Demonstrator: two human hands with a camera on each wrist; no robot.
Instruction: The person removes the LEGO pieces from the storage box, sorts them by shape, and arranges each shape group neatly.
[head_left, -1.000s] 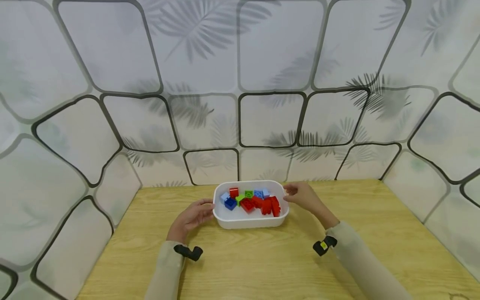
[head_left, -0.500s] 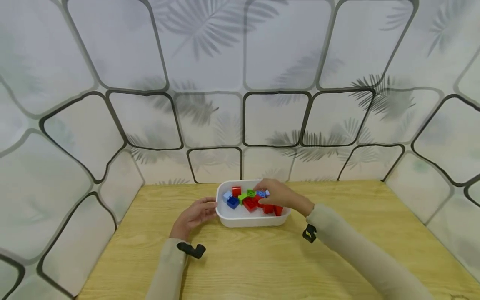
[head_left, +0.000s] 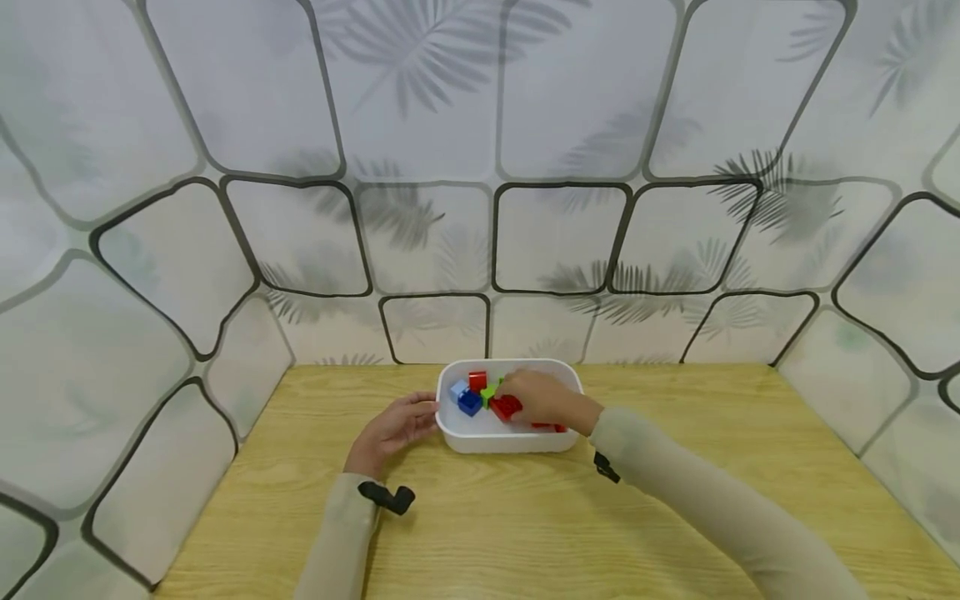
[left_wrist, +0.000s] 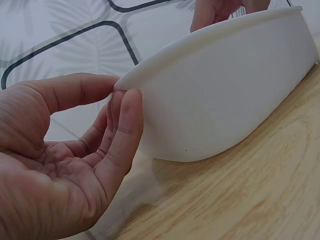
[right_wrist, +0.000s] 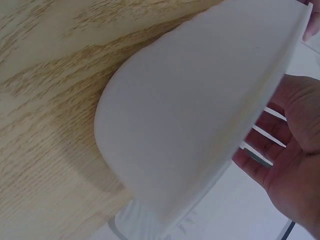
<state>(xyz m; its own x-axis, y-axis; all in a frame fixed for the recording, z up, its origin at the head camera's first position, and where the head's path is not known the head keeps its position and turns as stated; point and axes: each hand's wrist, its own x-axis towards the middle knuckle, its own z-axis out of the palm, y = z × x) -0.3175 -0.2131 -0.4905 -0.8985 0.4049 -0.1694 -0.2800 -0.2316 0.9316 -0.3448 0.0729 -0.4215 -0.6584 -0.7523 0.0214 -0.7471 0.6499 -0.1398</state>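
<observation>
A white plastic tub [head_left: 472, 444] on the table holds several toy building bricks. At its left end my left hand [head_left: 393, 429] touches the outside; in the left wrist view, the thumb reaches the rim and the fingertips [left_wrist: 131, 102] rest against the outer wall [left_wrist: 200, 105]. My right hand [head_left: 543, 396] is lowered into the tub from the right, over the bricks, beside a red brick [head_left: 505, 407]. Seen from the right wrist, that hand's fingers [right_wrist: 272, 125] pass behind the rim, which hides their tips; I cannot tell whether they hold a brick.
Left of my right hand lie a dark blue brick [head_left: 470, 402], a light blue brick [head_left: 458, 390], a green brick [head_left: 488, 393] and another red brick [head_left: 477, 381]. The wooden table [head_left: 480, 517] meets a patterned cloth wall [head_left: 435, 329] behind the tub, with sides left and right.
My right hand has gone from the tub's right end leftward and down into it, now covering the bricks on that side. My left hand keeps its place at the left end.
</observation>
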